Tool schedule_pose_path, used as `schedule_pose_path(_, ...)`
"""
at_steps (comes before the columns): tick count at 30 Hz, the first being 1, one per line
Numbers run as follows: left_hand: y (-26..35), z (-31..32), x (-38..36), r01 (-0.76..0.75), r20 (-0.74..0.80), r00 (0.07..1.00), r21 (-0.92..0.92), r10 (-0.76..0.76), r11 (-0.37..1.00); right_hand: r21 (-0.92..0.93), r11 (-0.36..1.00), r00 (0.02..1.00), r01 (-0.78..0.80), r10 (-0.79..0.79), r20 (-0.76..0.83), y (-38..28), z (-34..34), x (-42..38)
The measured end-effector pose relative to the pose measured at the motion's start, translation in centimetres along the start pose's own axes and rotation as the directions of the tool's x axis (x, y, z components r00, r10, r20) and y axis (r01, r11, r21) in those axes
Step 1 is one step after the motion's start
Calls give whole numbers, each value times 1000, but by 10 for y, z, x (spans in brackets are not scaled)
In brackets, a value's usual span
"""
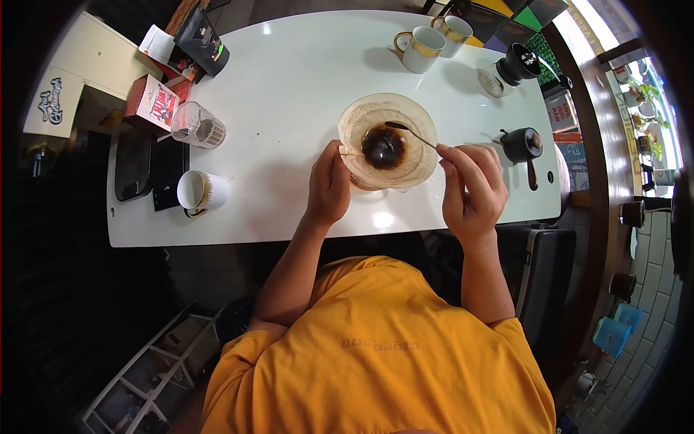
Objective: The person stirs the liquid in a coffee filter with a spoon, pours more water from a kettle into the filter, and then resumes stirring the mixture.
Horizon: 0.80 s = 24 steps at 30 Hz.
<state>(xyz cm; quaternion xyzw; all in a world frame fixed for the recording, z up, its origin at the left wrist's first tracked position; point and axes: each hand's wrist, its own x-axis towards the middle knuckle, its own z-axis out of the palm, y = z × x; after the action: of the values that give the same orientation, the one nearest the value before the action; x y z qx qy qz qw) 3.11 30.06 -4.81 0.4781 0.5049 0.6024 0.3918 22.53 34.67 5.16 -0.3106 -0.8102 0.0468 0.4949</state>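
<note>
**Stirring the coffee bloom gently**

My left hand (329,184) grips the clear cone-shaped dripper with wet brown paper filter (388,141) at mid-table. My right hand (471,186) pinches the slim metal spoon (409,132); I keep its bowl shallow, away from the paper.

The left hand (329,184) covers the near-left side of the pour-over dripper (388,141), and whatever the dripper stands on is hidden beneath it. The spoon (408,131) handle's end vanishes inside the right hand (473,188). Left of the dripper, print on the red carton (152,101) is too small to read. The back mug (453,32) is partly hidden behind the front mug (419,49).
</note>
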Motion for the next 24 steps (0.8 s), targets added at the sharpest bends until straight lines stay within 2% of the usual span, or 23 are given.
schedule_pose_path(4, 1, 1, -1, -9, -10, 1000, -14, 9, 1000, -1, 1000, 999, -22, 22, 38, -1, 2, -5)
schedule_pose_path(9, -1, 0, -8, 10, -18, 1000, -4, -10, 1000, 43, 990, 986, -131, 126, 112, -7, 3, -18)
schedule_pose_path(13, -2, 2, -7, -7, -34, 999, -24, 7, 1000, 70, 989, 982, -134, 123, 140, -12, 0, -17)
schedule_pose_path(15, -2, 2, -7, -14, -26, 1000, -38, 13, 999, 112, 993, 997, -47, 40, 66, -13, -3, -17)
schedule_pose_path(18, 0, 2, -1, -33, -17, 999, -49, 33, 998, 143, 990, 1000, -13, 11, 14, -11, -2, -16)
schedule_pose_path(24, 1, 2, 0, -27, -14, 1000, -28, 27, 999, 77, 995, 996, -57, 51, 79, -11, 3, -14)
